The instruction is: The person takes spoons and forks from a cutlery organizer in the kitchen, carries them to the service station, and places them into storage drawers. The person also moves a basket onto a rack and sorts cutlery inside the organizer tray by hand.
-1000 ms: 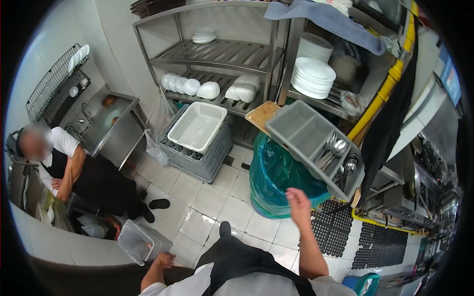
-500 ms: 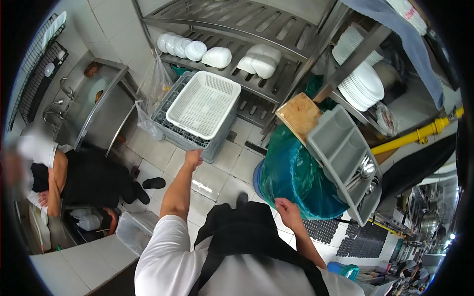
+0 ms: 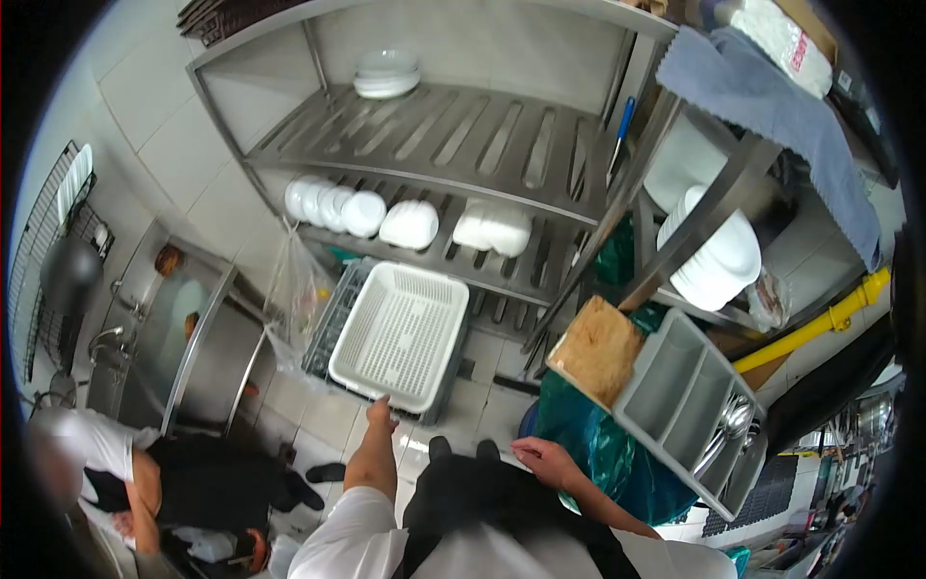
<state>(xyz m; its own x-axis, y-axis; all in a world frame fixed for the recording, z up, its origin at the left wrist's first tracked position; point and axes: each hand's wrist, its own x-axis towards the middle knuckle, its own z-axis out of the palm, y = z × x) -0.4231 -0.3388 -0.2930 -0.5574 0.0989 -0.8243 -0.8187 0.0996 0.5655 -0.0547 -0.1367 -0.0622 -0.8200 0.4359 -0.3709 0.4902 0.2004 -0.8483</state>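
Observation:
My left hand (image 3: 381, 415) is at the front edge of a white perforated plastic basket (image 3: 400, 328), with a finger stretched toward its rim; I cannot tell whether they touch. The basket sits on a grey dish rack crate (image 3: 333, 323) on the floor. My right hand (image 3: 543, 461) is held in front of my apron, fingers extended and nothing in them. Just right of it stands a bin lined with a green bag (image 3: 574, 420). A wooden board (image 3: 596, 349) and a grey cutlery tray (image 3: 666, 405) with spoons (image 3: 735, 425) rest over the bin.
Steel shelving (image 3: 434, 135) ahead holds white bowls (image 3: 362, 212) and stacked plates (image 3: 386, 75). More white plates (image 3: 719, 246) stand at right, near a yellow pipe (image 3: 820, 323). At left are a steel sink (image 3: 198, 357) and another person (image 3: 203, 473) in a dark apron.
My view has tilted up, showing more of the upper shelf. I have come closer to the shelving. My left hand now reaches the basket's front edge, and my right hand has swung inward.

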